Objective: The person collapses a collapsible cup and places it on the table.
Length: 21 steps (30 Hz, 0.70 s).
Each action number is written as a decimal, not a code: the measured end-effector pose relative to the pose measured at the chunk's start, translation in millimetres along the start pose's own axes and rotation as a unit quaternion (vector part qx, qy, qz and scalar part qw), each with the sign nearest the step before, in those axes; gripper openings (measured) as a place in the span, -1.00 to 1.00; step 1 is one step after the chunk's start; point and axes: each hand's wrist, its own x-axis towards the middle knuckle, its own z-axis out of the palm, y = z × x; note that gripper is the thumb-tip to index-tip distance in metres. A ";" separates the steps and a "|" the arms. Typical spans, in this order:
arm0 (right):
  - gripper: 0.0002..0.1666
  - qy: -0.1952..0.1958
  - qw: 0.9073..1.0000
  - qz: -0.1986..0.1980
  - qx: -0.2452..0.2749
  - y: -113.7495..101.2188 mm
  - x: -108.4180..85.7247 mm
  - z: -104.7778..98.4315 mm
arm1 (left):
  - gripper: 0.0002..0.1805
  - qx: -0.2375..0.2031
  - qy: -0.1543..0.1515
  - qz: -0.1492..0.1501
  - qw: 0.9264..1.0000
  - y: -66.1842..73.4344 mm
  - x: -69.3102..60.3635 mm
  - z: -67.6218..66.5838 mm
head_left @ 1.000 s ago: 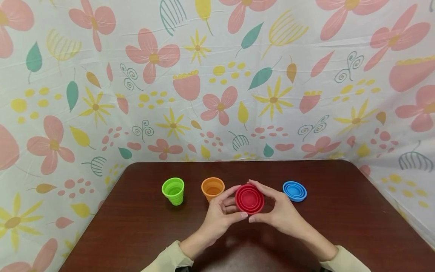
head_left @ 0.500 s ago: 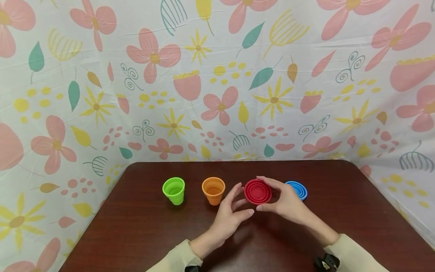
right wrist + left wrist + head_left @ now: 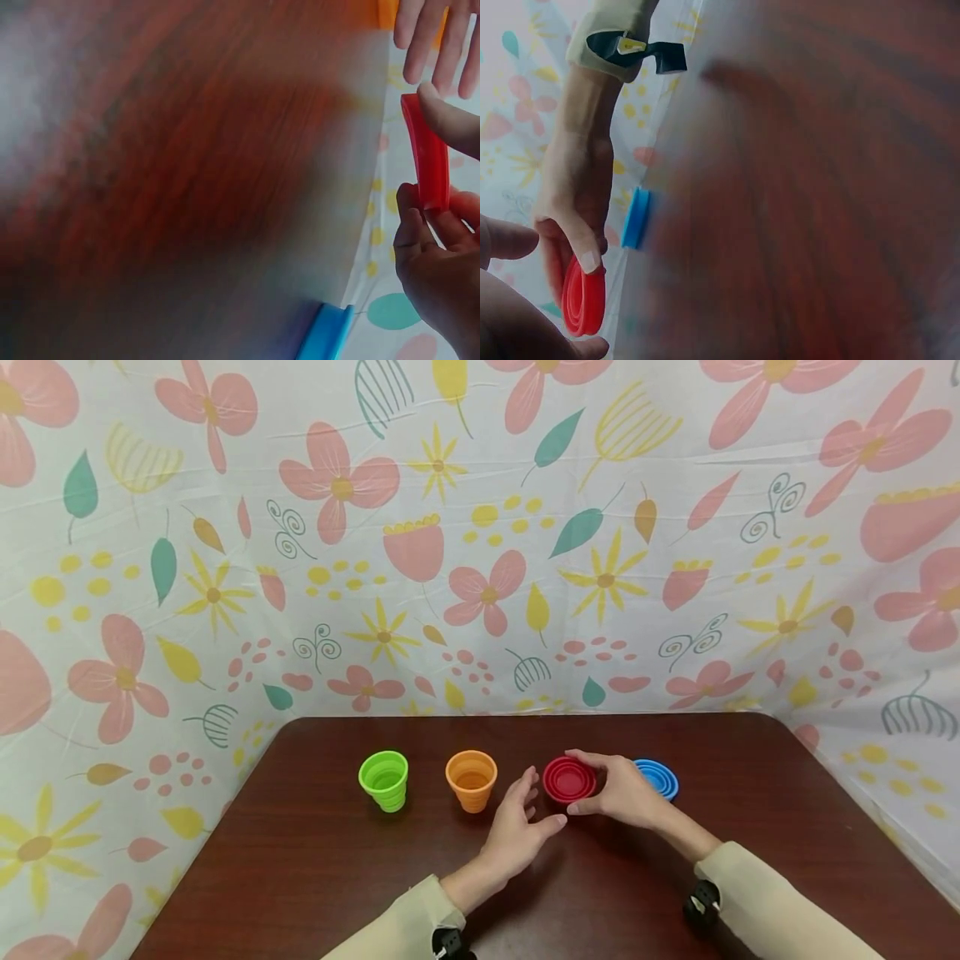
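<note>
A red collapsible cup (image 3: 569, 779), folded flat, is gripped at its right side by my right hand (image 3: 630, 795), thumb in front and fingers behind. Both wrist views show the red cup (image 3: 585, 301) on edge to the camera, apparently a little above the table. My left hand (image 3: 512, 839) is held just left of it, fingers spread, thumb apart and holding nothing. Left of that hand stands an unfolded orange cup (image 3: 471, 783). Behind my right hand, a flattened blue cup (image 3: 660, 779) is partly hidden.
An unfolded green cup (image 3: 384, 783) stands at the left of the row. All are at the dark brown table (image 3: 315, 860), toward its back edge. A flower-patterned cloth (image 3: 480, 527) hangs behind and along the sides.
Both hands held the red cup at first; the left hand has let go. The right hand has carried the cup right and farther back, and now partly covers the blue cup.
</note>
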 end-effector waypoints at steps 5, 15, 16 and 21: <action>0.05 -0.026 1.000 0.000 0.007 6.7 6.5 0.7 | -0.07 0.031 0.000 0.002 1.000 -6.0 5.4 -0.8; 0.04 -0.048 0.999 -0.002 -0.018 17.5 17.4 1.9 | -0.06 0.071 -0.001 -0.004 0.997 -7.3 8.5 2.0; 0.04 -0.050 0.999 0.001 -0.017 18.0 18.2 2.0 | -0.06 0.075 0.000 -0.006 0.997 -7.2 8.5 2.0; 0.04 -0.056 0.998 0.010 -0.011 19.8 21.7 3.0 | -0.06 0.092 0.000 -0.015 0.996 -7.7 8.0 1.2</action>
